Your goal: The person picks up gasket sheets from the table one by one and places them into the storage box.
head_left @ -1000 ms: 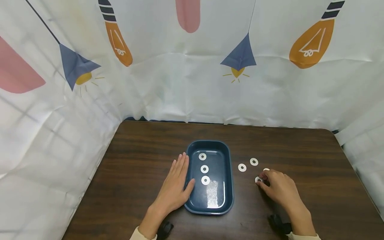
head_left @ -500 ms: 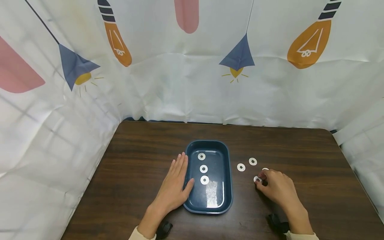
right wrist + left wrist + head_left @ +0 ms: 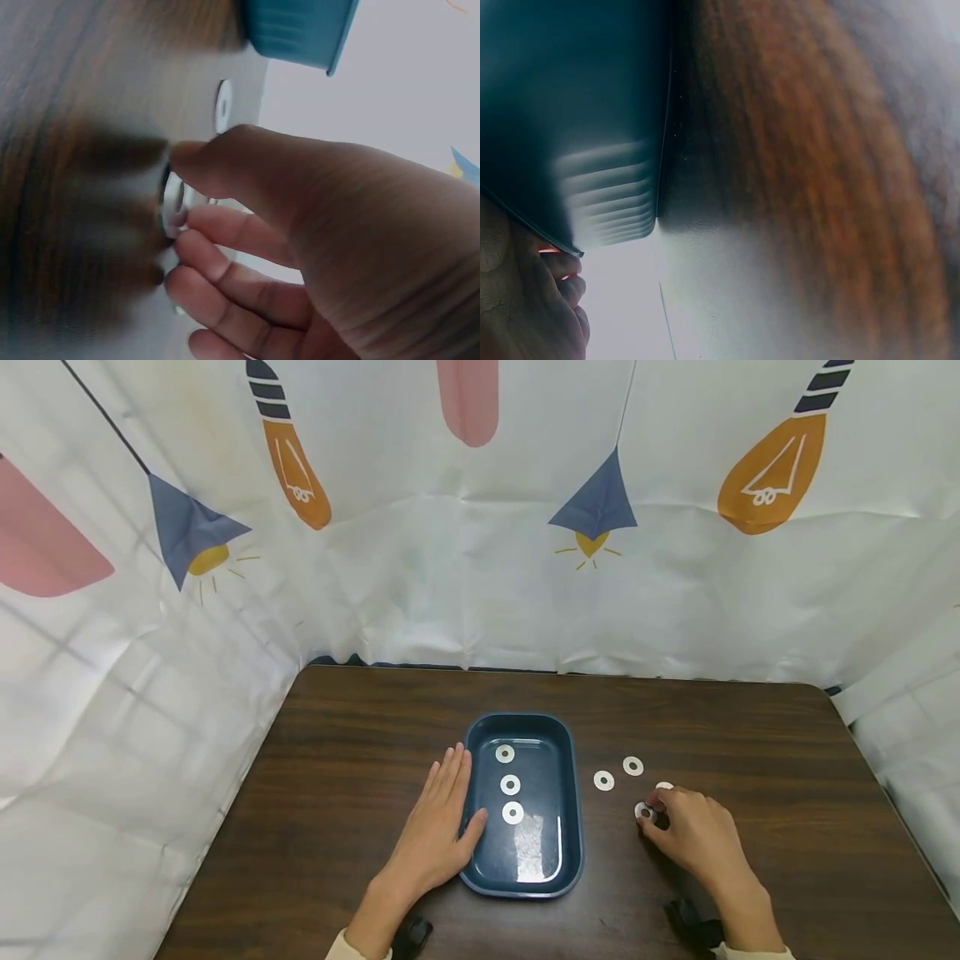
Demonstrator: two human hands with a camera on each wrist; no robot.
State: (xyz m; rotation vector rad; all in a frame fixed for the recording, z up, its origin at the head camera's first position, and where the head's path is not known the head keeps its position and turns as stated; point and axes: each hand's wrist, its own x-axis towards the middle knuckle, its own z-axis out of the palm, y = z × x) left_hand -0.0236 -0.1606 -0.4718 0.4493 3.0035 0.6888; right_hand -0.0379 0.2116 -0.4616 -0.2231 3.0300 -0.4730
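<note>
Dark blue tray [image 3: 572, 827] sits mid-table on the brown wooden table [image 3: 337, 760], rounded rectangle, long axis running from the person toward the curtain. Inside it – three white washers [image 3: 510, 784] lying flat in a line along that axis, all in the far half and left of centre; the near half shows only a glare patch.

Left hand [image 3: 438, 831] lies flat on the table, fingers straight and together, pressed along the tray's left wall, thumb tip touching the rim. Holds nothing. Left wrist view shows just the tray's outer wall [image 3: 577, 150] and the table, blurred.

Right hand [image 3: 693, 835] is right of the tray, well clear of it, fingers curled. Thumb and fingertips pinch a white washer [image 3: 645, 812] at the table surface. In the right wrist view that washer [image 3: 174, 202] is tipped up on edge between the thumb and fingers [image 3: 225, 225] – it is a flat ring, so no long axis; its face is turned roughly sideways rather than up. Cannot tell if its lower edge touches the table, too blurred.

Loose on the table, flat: one washer [image 3: 603, 781] between the tray and the right hand, another [image 3: 633, 766] just beyond it, and a third [image 3: 664, 787] half hidden behind the right hand's fingers.

Behind the table, a white curtain [image 3: 480, 527] printed with bulbs and lamps.
</note>
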